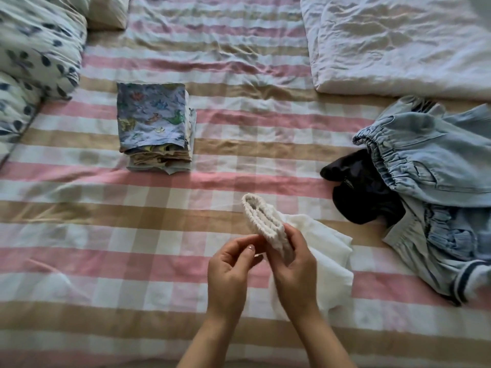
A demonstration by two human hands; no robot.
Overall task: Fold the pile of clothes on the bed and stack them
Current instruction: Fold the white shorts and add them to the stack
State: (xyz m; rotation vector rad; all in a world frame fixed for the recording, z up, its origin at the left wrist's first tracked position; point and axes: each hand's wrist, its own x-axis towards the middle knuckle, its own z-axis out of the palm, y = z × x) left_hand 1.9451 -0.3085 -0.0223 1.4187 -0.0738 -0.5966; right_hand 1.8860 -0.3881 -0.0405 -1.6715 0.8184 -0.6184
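Note:
A white garment (326, 251) with an elastic waistband lies low on the bed, right of centre. My right hand (295, 266) grips its gathered waistband, lifting that end. My left hand (231, 266) is just left of it, fingers curled, fingertips at the waistband's edge; a pinch is not plainly visible. A neat stack of folded clothes (155, 128), topped by a blue dinosaur print, sits upper left of centre. At the right lies the unfolded pile: light blue denim garments (435, 187) over a dark navy piece (364, 192).
The bed (79, 235) has a pink, beige and white checked sheet. A folded white duvet (398, 43) lies at the upper right. Leaf-print pillows (34, 57) are bunched at the upper left, with a plain pillow (109, 11) behind.

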